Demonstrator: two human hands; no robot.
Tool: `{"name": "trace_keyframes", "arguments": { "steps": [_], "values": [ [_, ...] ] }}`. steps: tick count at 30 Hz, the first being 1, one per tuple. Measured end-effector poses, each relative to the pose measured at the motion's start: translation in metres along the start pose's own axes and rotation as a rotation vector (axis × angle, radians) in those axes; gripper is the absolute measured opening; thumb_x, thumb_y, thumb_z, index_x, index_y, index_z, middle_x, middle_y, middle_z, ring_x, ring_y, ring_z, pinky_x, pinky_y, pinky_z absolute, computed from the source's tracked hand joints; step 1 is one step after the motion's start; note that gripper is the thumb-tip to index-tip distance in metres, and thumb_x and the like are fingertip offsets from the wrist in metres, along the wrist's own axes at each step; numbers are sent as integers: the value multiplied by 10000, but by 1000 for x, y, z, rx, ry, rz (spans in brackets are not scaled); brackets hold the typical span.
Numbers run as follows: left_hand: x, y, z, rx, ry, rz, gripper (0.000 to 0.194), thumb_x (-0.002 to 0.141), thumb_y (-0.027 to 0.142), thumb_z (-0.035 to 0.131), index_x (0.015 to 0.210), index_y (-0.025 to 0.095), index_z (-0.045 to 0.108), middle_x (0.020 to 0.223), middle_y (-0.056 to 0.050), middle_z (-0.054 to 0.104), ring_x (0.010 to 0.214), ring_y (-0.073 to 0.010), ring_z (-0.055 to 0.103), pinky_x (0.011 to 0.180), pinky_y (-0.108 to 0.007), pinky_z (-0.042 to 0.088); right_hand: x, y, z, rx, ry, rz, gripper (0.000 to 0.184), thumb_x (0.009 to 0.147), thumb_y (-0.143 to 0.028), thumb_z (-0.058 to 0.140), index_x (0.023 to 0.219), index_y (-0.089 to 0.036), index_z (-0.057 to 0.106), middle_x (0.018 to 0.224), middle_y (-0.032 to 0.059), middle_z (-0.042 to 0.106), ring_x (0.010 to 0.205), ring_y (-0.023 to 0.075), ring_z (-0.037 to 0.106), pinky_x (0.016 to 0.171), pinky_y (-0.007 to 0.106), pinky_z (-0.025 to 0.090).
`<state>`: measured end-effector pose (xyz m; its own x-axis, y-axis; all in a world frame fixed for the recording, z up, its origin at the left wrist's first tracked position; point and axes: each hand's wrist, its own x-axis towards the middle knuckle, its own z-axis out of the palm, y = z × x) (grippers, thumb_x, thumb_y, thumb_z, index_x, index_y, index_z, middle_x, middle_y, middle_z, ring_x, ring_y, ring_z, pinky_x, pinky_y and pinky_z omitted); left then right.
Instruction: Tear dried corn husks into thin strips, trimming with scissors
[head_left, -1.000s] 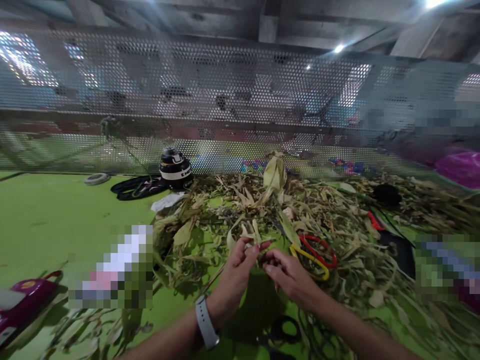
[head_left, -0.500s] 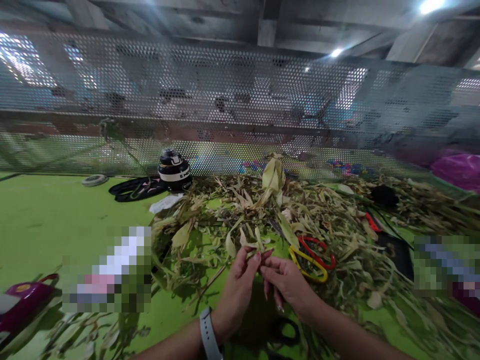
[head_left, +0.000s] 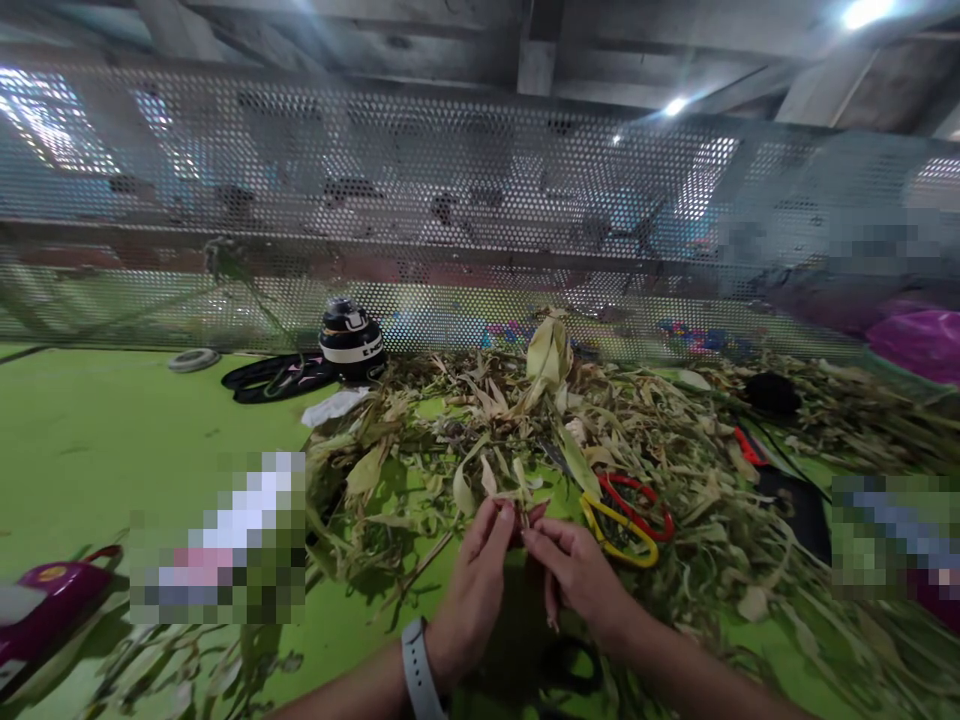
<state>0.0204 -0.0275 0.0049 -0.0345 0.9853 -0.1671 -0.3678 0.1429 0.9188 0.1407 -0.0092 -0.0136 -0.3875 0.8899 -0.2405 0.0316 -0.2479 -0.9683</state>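
Standing in the room, I observed both bare hands drawn together at the middle, low over the green tabletop (head_left: 195,440). The left hand (head_left: 476,575) had its thumb and forefinger pinched shut on a small pale leaf piece (head_left: 522,482). The right hand (head_left: 581,575) met it from the other side, thumb and forefinger closed at the same spot and appearing to share the grip; its other fingers curled loosely below, and their undersides could not be inspected.

The leaf piece sat directly at the fingertips and projected beyond them, its long axis running mostly away from the wearer. Its far end could not be separated with certainty from the leaves behind. Neither hand was clearly nearer; the fingertips all but touched.

Obstructions were noted as follows. A heap of dried leaves (head_left: 660,420) spread just beyond the fingertips and along the right. A yellow handle (head_left: 622,545) and a red handle (head_left: 637,500) lay just beside the right hand, on its far side. A black loop (head_left: 574,665), in shadow, lay below the hands. Well apart, toward the rear left, stood a black-and-white container (head_left: 351,345) with a white cloth (head_left: 335,406) near its base. A perforated screen (head_left: 450,240) closed off the rear.
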Motion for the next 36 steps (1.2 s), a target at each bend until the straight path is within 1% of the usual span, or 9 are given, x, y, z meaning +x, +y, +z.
{"name": "trace_keyframes", "arguments": {
  "steps": [6,13,19,22,24,26,28,32,36],
  "values": [
    [1,-5,3,-47,-136,-9,187,773,360,588,849,194,549,766,-3,647,664,-131,578,613,-229,460,0,0,-1,-74,25,16,438,724,-595,534,652,-167,473,395,-72,488,228,30,330,242,140,252],
    [7,6,0,-47,-97,15,225,728,339,641,882,188,577,876,-37,679,877,-172,616,822,-280,444,-4,-4,-2,-136,-75,-10,415,761,-567,495,613,-185,428,381,-73,486,221,36,321,237,142,254],
    [13,9,-3,-91,-112,-10,248,716,318,657,914,198,566,927,-40,680,896,-182,626,844,-302,431,-9,6,2,-156,-143,13,388,805,-553,438,653,-196,418,415,-67,499,244,53,343,262,163,273],
    [14,12,-5,-52,-125,-40,255,715,309,651,915,189,550,801,-25,676,809,-168,619,776,-283,435,-12,-4,-1,-332,-118,-132,377,825,-507,433,617,-194,409,436,-65,427,336,62,353,340,184,274],
    [14,15,-7,13,-152,-48,234,708,295,644,890,181,552,696,0,643,723,-149,589,711,-259,426,-13,-18,-8,-478,-26,-322,399,813,-474,476,548,-186,394,468,-58,350,429,71,338,412,206,268],
    [13,16,-9,55,-192,-52,182,713,276,618,857,180,562,647,24,593,660,-130,543,665,-242,412,-12,-31,-17,-484,112,-390,431,824,-486,450,525,-189,358,494,-53,305,460,78,305,432,221,245],
    [11,15,-9,78,-229,-68,149,722,279,596,834,183,570,615,42,532,604,-114,489,610,-228,391,-9,-38,-25,-417,182,-302,438,836,-519,404,547,-190,375,486,-59,287,444,79,279,419,226,218],
    [9,8,-5,162,-269,-25,235,696,387,645,765,172,576,591,48,483,567,-99,420,553,-212,331,0,-35,-28,-299,55,-117,427,812,-547,402,578,-190,410,472,-67,297,415,73,252,397,220,188],
    [14,4,-6,253,-308,-57,330,663,462,660,710,150,565,543,55,443,521,-84,358,503,-208,272,1,-25,-22,-366,122,-181,383,791,-442,438,509,-187,391,455,-64,285,421,75,247,411,221,196]
  ]
}}
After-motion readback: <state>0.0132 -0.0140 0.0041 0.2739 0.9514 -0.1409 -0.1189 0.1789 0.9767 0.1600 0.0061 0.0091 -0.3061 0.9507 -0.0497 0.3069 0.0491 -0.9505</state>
